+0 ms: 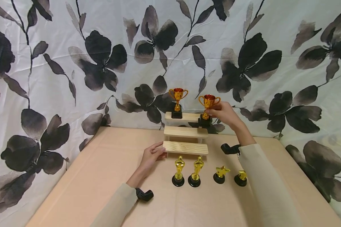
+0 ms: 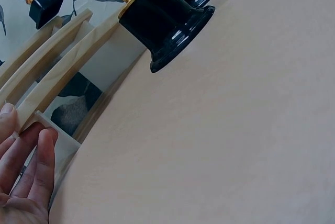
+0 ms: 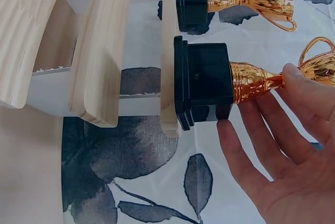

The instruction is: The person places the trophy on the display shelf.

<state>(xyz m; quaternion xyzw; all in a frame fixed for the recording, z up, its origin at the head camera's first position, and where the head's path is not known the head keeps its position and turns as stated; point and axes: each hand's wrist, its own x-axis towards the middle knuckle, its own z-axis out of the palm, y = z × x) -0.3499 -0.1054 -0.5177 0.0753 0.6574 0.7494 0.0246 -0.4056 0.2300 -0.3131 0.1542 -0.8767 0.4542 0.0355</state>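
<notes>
My right hand [image 1: 223, 113] pinches the stem of a gold trophy cup [image 1: 209, 101] between thumb and fingers. Its black square base [image 3: 204, 72] is right at the top step's right end. A second trophy cup [image 1: 177, 94] stands upright on the left of that step. At the left end of the lowest step, my left hand [image 1: 151, 157] grips the three-tier wooden display shelf [image 1: 185, 147]. The left wrist view shows the thumb above the board and fingers [image 2: 44, 156] beneath it.
Two gold figurine trophies [image 1: 178, 170] stand in front of the shelf. To their right are two star trophies [image 1: 220, 173], one partly behind the right sleeve [image 1: 261, 176]. A floral cloth [image 1: 199, 19] hangs behind the peach-covered table [image 1: 102, 164].
</notes>
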